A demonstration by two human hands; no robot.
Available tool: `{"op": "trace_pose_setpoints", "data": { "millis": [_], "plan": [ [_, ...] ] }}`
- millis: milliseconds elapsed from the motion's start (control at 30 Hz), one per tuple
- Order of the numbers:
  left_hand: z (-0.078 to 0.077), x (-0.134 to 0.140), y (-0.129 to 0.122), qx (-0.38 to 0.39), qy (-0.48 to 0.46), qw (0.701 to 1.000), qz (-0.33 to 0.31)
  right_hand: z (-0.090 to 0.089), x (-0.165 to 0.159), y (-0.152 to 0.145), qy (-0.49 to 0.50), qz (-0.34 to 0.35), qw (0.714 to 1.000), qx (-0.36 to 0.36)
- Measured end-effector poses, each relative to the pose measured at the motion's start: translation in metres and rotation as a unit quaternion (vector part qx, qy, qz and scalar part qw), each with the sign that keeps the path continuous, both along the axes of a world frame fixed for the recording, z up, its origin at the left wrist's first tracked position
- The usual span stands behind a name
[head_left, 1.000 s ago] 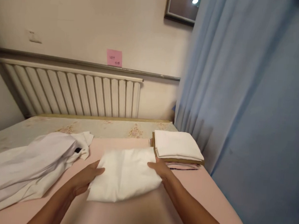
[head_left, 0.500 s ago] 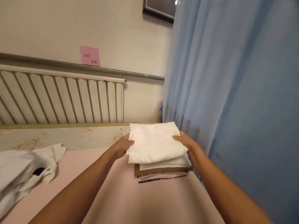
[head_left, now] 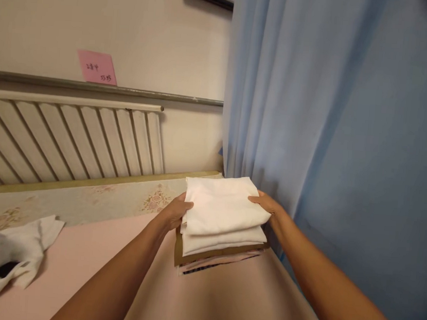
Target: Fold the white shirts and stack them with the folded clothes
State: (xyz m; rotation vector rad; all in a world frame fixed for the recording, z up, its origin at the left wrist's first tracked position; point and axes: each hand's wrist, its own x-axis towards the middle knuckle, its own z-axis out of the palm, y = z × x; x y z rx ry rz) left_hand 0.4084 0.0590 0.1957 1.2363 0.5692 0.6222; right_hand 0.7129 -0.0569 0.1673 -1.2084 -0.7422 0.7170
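Observation:
A folded white cloth [head_left: 225,204] is held level between both hands, right over a stack of folded fabric. My left hand [head_left: 178,210] grips its left edge, thumb on top and fingers underneath. On the opposite edge, my right hand [head_left: 265,202] pinches it the same way. Directly below lies another folded white cloth [head_left: 222,241], on top of a brown folded cloth [head_left: 178,255] and pinkish and dark-patterned layers [head_left: 217,265]. Whether the held cloth rests on the stack I cannot tell. The fingers under the cloth are hidden.
Crumpled white garments [head_left: 28,249] lie at the left on the pink bed sheet [head_left: 94,239]. A floral-patterned strip [head_left: 123,197] runs along the wall side, below a radiator [head_left: 72,140]. A blue curtain [head_left: 277,86] hangs close on the right. A pink note [head_left: 97,67] is above the pipe.
The view has swung to the right, so the wall and the garments sit further left. Both hands still hold the white cloth, and more of the stack beneath shows at its front left.

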Motion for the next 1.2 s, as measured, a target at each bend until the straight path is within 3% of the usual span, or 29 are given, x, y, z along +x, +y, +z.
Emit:
{"op": "trace_pose_setpoints", "data": {
  "millis": [133,233,333,500,633,700,800,867,967,1067,1200],
  "plan": [
    [-0.037,0.002,-0.005,-0.062,0.038,0.997,0.037,-0.030,-0.012,-0.009,-0.033,0.016,0.997,-0.061],
    [-0.052,0.002,-0.008,-0.075,0.051,0.995,0.046,-0.042,-0.019,-0.015,-0.082,-0.001,0.992,-0.099],
    [-0.053,0.002,-0.008,-0.076,0.054,0.994,0.054,-0.038,-0.017,-0.018,-0.154,-0.036,0.978,-0.135],
    [-0.046,0.002,-0.007,-0.073,0.061,0.994,0.060,-0.002,-0.019,-0.008,-0.310,-0.112,0.929,-0.168],
    [-0.047,0.002,-0.008,-0.069,0.065,0.993,0.068,0.020,-0.056,0.019,-0.436,-0.068,0.884,-0.153],
    [-0.049,0.002,-0.008,-0.064,0.071,0.992,0.077,0.016,-0.082,0.032,-0.488,-0.020,0.860,-0.150],
    [-0.052,0.002,-0.006,-0.054,0.081,0.992,0.084,-0.005,-0.114,0.042,-0.597,0.052,0.769,-0.223],
    [-0.056,0.001,-0.006,-0.045,0.088,0.991,0.086,-0.022,-0.124,0.043,-0.624,0.073,0.734,-0.260],
    [-0.062,0.001,-0.006,-0.032,0.096,0.990,0.095,-0.039,-0.127,0.041,-0.638,0.069,0.716,-0.276],
    [-0.066,0.000,-0.011,-0.015,0.103,0.988,0.115,-0.042,-0.126,0.040,-0.658,0.065,0.693,-0.287],
    [-0.069,-0.018,-0.024,-0.006,0.139,0.978,0.157,-0.044,-0.124,0.039,-0.671,0.067,0.685,-0.277]
  ]
}}
